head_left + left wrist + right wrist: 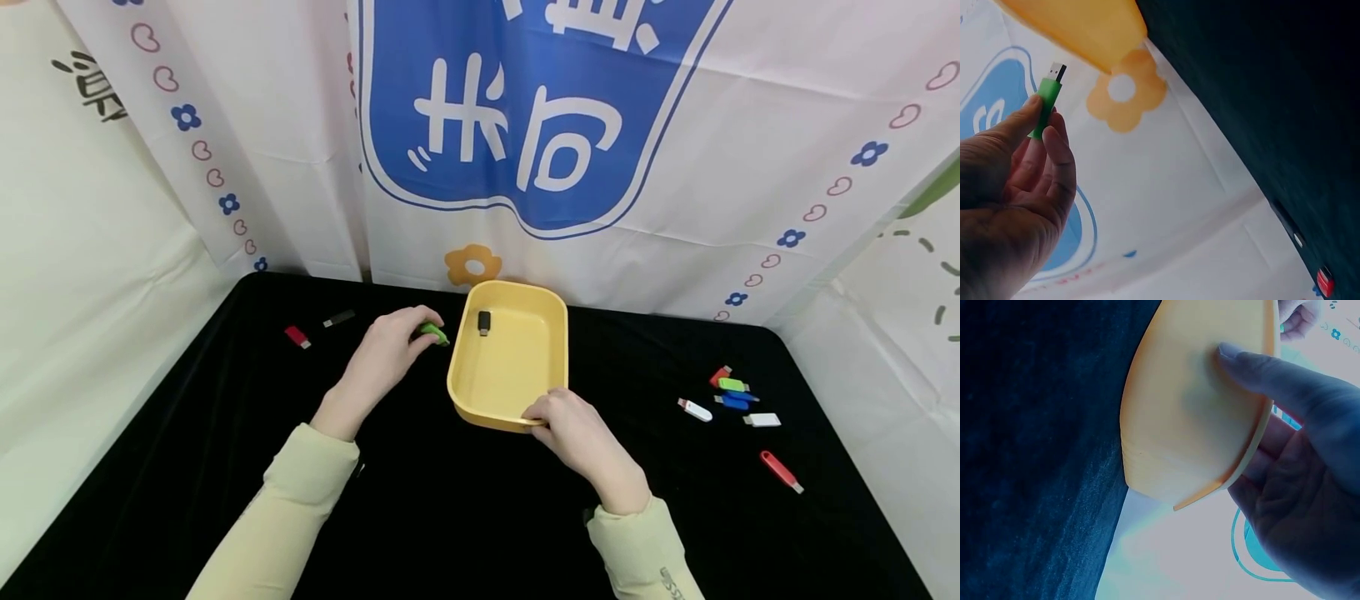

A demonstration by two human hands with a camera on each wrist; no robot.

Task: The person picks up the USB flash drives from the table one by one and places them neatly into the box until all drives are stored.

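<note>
Left of the yellow tray (517,358), with one black USB stick (484,322) inside: one green USB stick (1047,107), pinched by its body in the left hand (385,350), seemingly leaving its connector (1056,71) clear, while the right hand (581,433) grips the tray's near rim (491,418), probably for steadiness.
</note>
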